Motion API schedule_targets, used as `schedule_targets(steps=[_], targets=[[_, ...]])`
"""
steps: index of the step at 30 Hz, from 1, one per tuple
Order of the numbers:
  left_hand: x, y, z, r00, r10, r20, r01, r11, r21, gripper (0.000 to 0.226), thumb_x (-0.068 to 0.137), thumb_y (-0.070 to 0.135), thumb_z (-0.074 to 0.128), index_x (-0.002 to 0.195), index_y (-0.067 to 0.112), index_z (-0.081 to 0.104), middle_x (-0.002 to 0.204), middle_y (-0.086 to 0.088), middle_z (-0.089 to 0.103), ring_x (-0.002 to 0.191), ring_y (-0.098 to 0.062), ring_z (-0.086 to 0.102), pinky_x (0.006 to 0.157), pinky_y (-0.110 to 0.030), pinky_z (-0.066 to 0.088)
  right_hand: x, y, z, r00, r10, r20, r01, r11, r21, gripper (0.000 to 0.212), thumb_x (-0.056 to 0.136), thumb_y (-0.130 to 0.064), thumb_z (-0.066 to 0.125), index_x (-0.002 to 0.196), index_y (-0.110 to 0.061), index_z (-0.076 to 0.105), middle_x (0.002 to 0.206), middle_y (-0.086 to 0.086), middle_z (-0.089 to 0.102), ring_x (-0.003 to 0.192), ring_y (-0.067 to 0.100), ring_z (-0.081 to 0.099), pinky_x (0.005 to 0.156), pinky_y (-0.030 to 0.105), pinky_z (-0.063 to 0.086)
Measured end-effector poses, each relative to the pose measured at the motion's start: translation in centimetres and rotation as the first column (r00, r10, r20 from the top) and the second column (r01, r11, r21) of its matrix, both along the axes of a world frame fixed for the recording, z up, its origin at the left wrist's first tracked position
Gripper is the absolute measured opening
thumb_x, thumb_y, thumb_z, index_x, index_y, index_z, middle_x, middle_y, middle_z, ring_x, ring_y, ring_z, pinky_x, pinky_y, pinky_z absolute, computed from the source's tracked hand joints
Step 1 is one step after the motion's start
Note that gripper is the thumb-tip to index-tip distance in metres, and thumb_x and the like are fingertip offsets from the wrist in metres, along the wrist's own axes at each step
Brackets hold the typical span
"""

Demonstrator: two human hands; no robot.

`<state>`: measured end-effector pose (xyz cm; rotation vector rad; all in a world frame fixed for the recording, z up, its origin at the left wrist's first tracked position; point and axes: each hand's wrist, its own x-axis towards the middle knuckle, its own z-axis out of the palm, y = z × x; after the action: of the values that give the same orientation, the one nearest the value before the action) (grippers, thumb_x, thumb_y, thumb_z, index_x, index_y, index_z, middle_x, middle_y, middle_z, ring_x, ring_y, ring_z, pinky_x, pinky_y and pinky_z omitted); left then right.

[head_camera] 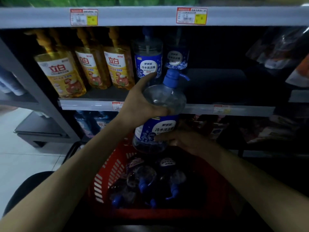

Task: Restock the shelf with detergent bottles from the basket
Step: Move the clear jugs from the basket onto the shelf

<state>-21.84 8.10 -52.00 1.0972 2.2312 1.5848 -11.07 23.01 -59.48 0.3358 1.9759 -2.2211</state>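
A clear detergent bottle [164,104] with a blue pump and blue label is held upright in the air, in front of the middle shelf's edge [87,104]. My left hand [142,99] grips its upper body. My right hand [185,141] holds its lower part from the right. Below it stands the red basket [108,174], holding several more blue-pump bottles [142,178] lying down. Two matching blue-label bottles [148,59] stand on the shelf behind.
Three yellow detergent bottles [93,69] stand at the shelf's left. The shelf's right part [217,81] is dark. Pouches [275,49] hang at the far right. Packaged goods fill the lower shelf [250,128]. White floor tiles [25,156] lie at left.
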Motion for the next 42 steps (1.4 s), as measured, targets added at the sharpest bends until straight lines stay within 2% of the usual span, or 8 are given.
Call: schedule_targets(steps=[3,6,9,12,20,24,32,42], targets=[[0.1,0.2,0.2,1.0,-0.018,0.014,0.018,1.0,0.02,0.114,0.066,0.007,0.095,0.16,0.017,0.031,0.121,0.027,0.053,0.098,0.026,0.058,0.081,-0.004,0.049,-0.2,-0.2,-0.6,0.997,-0.079,-0.013,0.079,0.995,-0.055,0.069,0.068,0.003,0.086,0.129,-0.018,0.062,0.119,0.001,0.074,0.113,0.02,0.07,0.094,0.046,0.057],[0.4,0.3,0.2,0.999,-0.015,0.043,0.013,0.998,0.057,0.117,0.06,0.027,0.094,0.16,0.018,0.031,0.121,0.027,0.053,0.099,0.025,0.058,0.081,-0.003,0.049,-0.2,0.0,-0.5,0.995,-0.097,-0.004,0.096,0.989,-0.114,0.07,0.065,0.0,0.088,0.128,-0.016,0.064,0.12,0.004,0.074,0.115,0.023,0.069,0.098,0.05,0.055],[0.7,0.2,-0.3,0.998,0.021,0.056,-0.026,0.997,0.079,0.097,0.067,0.035,0.09,0.152,0.022,0.044,0.127,0.019,0.062,0.11,0.01,0.063,0.086,-0.012,0.055,-0.5,-0.4,-0.3,0.992,-0.114,-0.049,0.107,0.985,-0.138,0.071,0.067,-0.003,0.089,0.131,-0.018,0.062,0.122,0.005,0.073,0.116,0.025,0.068,0.101,0.052,0.053],[0.4,0.2,-1.3,0.993,0.047,0.111,-0.056,0.995,0.083,0.075,0.076,0.026,0.09,0.142,0.022,0.053,0.128,0.014,0.067,0.109,0.007,0.066,0.079,-0.014,0.057,-0.8,0.2,0.4,0.978,-0.16,-0.131,0.142,0.98,-0.139,0.058,0.075,0.006,0.081,0.125,-0.019,0.065,0.12,0.007,0.074,0.113,0.026,0.07,0.091,0.042,0.058],[-0.6,2.1,-2.1,0.993,0.078,0.091,-0.086,0.992,0.093,0.068,0.079,0.023,0.089,0.14,0.017,0.058,0.126,0.008,0.071,0.105,0.006,0.068,0.078,-0.01,0.054,-3.5,3.4,3.1,0.864,-0.458,-0.21,0.479,0.876,0.06,0.102,0.045,-0.015,0.097,0.138,-0.025,0.055,0.121,-0.002,0.073,0.111,0.019,0.07,0.094,0.047,0.058],[-1.8,5.0,-1.5,0.986,0.085,0.143,-0.109,0.98,0.169,0.069,0.074,0.017,0.093,0.136,0.014,0.061,0.123,0.004,0.074,0.107,-0.005,0.072,0.084,-0.022,0.06,-4.5,4.8,4.4,0.805,-0.54,-0.247,0.577,0.809,0.111,0.099,0.053,-0.005,0.096,0.139,-0.026,0.052,0.123,-0.004,0.07,0.11,0.014,0.067,0.089,0.038,0.059],[-4.7,10.1,-3.0,0.961,0.09,0.261,-0.157,0.956,0.249,0.071,0.067,0.003,0.094,0.128,0.014,0.058,0.122,-0.007,0.073,0.11,-0.02,0.074,0.089,-0.043,0.063,-6.7,8.9,3.7,0.759,-0.522,-0.389,0.623,0.756,0.201,0.092,0.051,-0.002,0.098,0.128,-0.018,0.049,0.115,-0.007,0.067,0.099,0.004,0.068,0.066,0.016,0.056],[-8.3,15.0,-6.3,0.957,0.182,0.226,-0.252,0.905,0.342,0.076,0.064,0.004,0.097,0.129,0.01,0.058,0.126,-0.001,0.072,0.116,-0.014,0.07,0.096,-0.043,0.06,-11.6,13.5,0.7,0.712,-0.468,-0.523,0.658,0.703,0.268,0.088,0.055,-0.014,0.099,0.133,-0.021,0.058,0.125,-0.001,0.067,0.108,0.006,0.067,0.081,0.02,0.058]])
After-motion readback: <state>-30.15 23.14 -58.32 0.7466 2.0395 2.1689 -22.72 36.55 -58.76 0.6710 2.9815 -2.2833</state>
